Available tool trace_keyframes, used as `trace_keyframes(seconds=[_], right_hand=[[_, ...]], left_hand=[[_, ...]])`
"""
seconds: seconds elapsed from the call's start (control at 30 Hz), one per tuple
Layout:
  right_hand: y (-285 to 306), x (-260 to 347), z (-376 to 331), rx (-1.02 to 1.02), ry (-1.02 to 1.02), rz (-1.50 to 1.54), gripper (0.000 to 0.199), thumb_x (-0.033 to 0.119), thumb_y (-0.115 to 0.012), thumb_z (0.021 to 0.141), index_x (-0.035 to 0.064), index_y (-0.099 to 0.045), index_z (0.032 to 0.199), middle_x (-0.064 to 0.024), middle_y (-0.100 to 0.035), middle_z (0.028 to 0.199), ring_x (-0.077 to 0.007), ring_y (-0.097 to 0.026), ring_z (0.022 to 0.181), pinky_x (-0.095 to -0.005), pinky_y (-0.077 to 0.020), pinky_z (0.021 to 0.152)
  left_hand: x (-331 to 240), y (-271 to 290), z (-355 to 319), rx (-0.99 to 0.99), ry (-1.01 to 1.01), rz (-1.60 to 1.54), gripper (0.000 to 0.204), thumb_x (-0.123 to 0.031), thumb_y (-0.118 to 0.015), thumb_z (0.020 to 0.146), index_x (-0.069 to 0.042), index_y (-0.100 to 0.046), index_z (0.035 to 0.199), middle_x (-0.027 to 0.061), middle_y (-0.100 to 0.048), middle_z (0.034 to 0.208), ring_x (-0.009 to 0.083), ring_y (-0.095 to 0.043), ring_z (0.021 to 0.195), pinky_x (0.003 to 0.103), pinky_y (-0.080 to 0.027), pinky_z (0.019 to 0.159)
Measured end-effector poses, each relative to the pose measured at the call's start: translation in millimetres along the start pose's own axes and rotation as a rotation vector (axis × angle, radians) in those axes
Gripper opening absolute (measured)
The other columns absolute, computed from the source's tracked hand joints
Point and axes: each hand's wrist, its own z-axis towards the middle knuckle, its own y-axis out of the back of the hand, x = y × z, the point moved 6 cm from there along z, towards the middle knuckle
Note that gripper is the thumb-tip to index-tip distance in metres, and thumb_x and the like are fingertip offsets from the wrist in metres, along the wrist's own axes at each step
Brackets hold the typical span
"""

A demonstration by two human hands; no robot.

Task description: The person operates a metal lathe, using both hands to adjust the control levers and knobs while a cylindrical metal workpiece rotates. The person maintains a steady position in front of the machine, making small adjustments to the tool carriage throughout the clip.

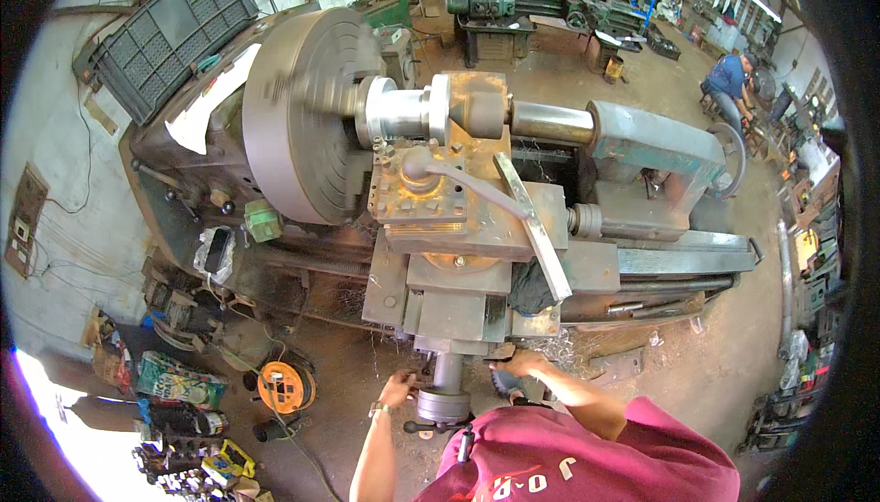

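While the chuck (pixel 298 117) blurs at upper left, left hand (pixel 396 390) and right hand (pixel 521 362) each grasp carriage handles (pixel 444 403) at lower centre; overfeeding risks jamming the tool post (pixel 431 186).

I see a grey, rust-brown lathe carriage (pixel 458 254), a dark grey spinning chuck (pixel 298 117), a shiny silver workpiece (pixel 403 110), a pale blue-green tailstock (pixel 655 144), an orange cable reel (pixel 286 386) and my maroon shirt (pixel 596 461).
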Motion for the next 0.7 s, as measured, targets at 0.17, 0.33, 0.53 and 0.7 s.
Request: trace_keyframes(seconds=[0.17,0.33,0.53,0.7], right_hand=[[12.9,-25.1,-22.0,0.007,0.118,0.153,0.078,0.080,-0.055,0.080,0.0082,-0.071,0.106,-0.0142,-0.072,0.100,-0.0315,-0.067,0.096,-0.0443,-0.0507,0.085],[19.8,-91.1,-20.6,-0.092,0.117,0.284,0.075,0.068,-0.071,0.078,0.0068,-0.064,0.121,-0.0175,-0.065,0.121,-0.0328,-0.061,0.112,-0.0414,-0.0482,0.097],[1.0,-115.4,-1.4,0.013,0.210,0.373,0.077,0.065,-0.070,0.081,0.0081,-0.057,0.131,-0.0132,-0.065,0.120,-0.0310,-0.063,0.106,-0.0407,-0.0493,0.092],[-0.3,-111.0,1.3,0.151,0.173,0.378,0.078,0.065,-0.066,0.084,0.0065,-0.056,0.134,-0.0117,-0.069,0.107,-0.0172,-0.068,0.070,-0.0355,-0.0521,0.072]], left_hand=[[-57.4,16.1,-73.6,-0.042,-0.112,-0.246,0.036,-0.028,-0.052,0.104,-0.002,-0.058,0.129,0.0095,-0.070,0.113,0.0175,-0.068,0.091,0.032,-0.055,0.077],[-113.7,1.2,-103.6,-0.089,-0.262,-0.081,0.052,-0.038,-0.058,0.100,0.000,-0.053,0.136,0.0142,-0.066,0.124,0.0224,-0.064,0.110,0.035,-0.050,0.095],[-150.4,-47.1,-115.8,-0.301,-0.354,0.498,0.087,-0.057,-0.075,0.079,0.002,-0.047,0.138,0.0248,-0.061,0.129,0.0360,-0.061,0.117,0.042,-0.048,0.101],[-151.3,-52.1,-112.5,-0.431,-0.234,0.485,0.079,-0.056,-0.075,0.077,-0.001,-0.056,0.131,0.0242,-0.067,0.116,0.0375,-0.067,0.107,0.044,-0.053,0.093]])
